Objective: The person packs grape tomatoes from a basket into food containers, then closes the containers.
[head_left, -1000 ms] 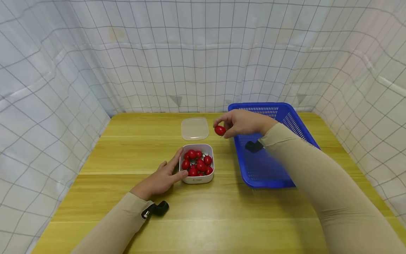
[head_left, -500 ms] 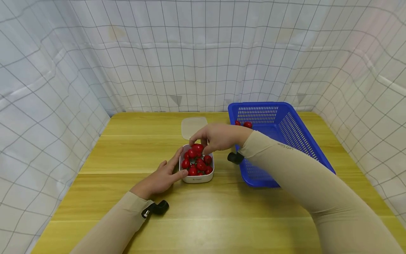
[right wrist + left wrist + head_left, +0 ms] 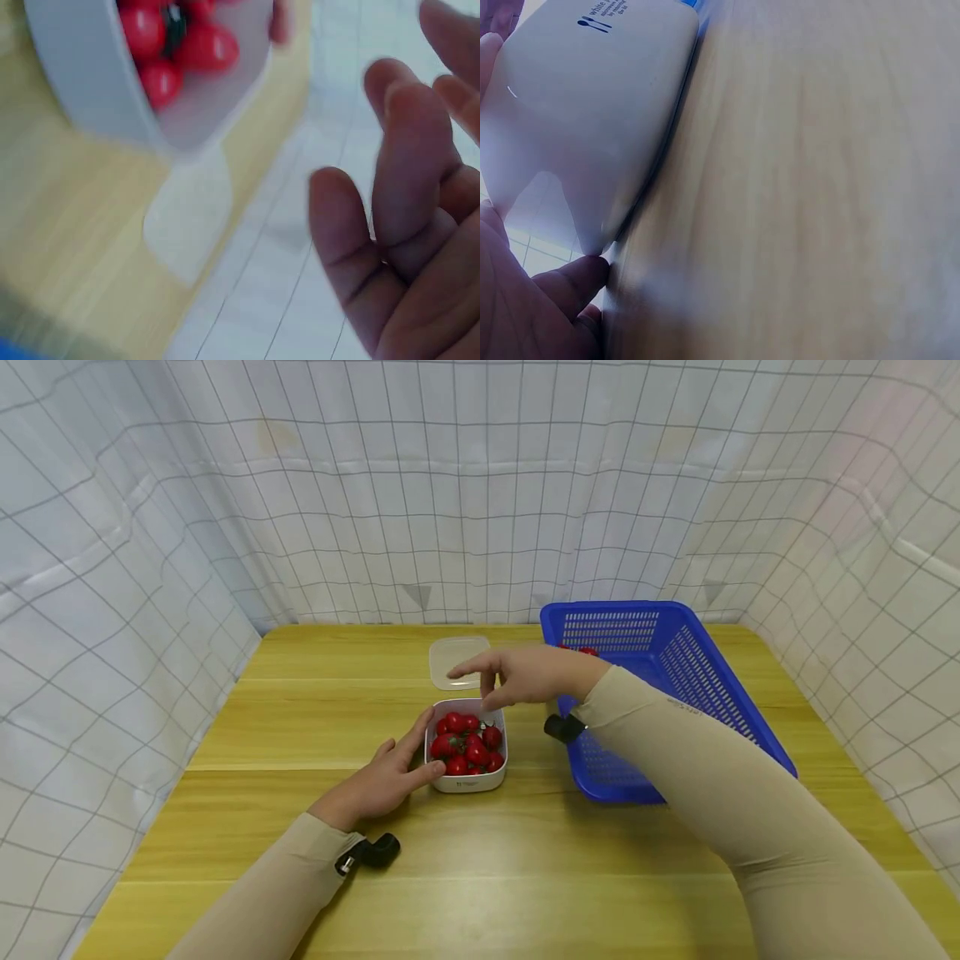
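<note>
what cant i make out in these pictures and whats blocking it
Head view: how many tomatoes lie in the blue basket; the right hand and sleeve cover part of it.
Head view: whatever lies beneath the top tomatoes in the white container; they hide it.
Left wrist view: the fine print, too small to read fully.
Left wrist view: part of the left hand, cut off by the left edge.

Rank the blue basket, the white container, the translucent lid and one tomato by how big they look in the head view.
1. Blue basket, clearly, though partly hidden.
2. White container.
3. Translucent lid, partly covered by the right hand.
4. Tomato, any single one in the container.
</note>
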A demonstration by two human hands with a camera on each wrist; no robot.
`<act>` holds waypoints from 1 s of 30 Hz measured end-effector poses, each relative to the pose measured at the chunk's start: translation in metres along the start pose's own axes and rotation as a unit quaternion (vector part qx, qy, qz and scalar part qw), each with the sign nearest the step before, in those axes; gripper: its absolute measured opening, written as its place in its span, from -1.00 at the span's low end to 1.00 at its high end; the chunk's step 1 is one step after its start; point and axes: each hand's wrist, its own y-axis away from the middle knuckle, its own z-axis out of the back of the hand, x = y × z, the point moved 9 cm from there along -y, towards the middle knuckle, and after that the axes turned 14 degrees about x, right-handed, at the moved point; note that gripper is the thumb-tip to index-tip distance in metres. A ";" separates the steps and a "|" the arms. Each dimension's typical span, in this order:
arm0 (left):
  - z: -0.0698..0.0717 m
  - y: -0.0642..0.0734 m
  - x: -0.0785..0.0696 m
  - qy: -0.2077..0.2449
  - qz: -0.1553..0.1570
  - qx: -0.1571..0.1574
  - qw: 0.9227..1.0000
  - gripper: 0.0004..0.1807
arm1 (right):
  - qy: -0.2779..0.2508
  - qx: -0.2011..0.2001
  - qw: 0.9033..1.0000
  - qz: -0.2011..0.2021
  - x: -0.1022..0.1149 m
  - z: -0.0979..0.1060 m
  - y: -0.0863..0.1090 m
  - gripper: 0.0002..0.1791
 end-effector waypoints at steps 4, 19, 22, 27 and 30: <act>0.001 0.000 -0.001 -0.005 -0.003 -0.005 1.000 0.01 | -0.044 -0.088 0.995 -0.024 -0.043 0.032 0.024 -0.43; 0.001 -0.002 0.000 -0.003 -0.002 -0.002 1.000 0.01 | -0.153 -0.190 0.952 -0.186 -0.208 0.046 0.080 -0.45; 0.001 -0.003 -0.001 -0.001 -0.004 -0.001 1.000 0.01 | -0.125 -0.164 0.957 -0.206 -0.222 0.039 0.079 -0.41; 0.001 -0.004 -0.002 -0.002 -0.011 -0.002 1.000 0.01 | -0.110 -0.137 0.960 -0.218 -0.235 0.030 0.074 -0.33; 0.000 -0.003 -0.002 0.001 -0.010 -0.001 1.000 0.01 | -0.114 -0.126 0.958 -0.232 -0.239 0.024 0.069 -0.31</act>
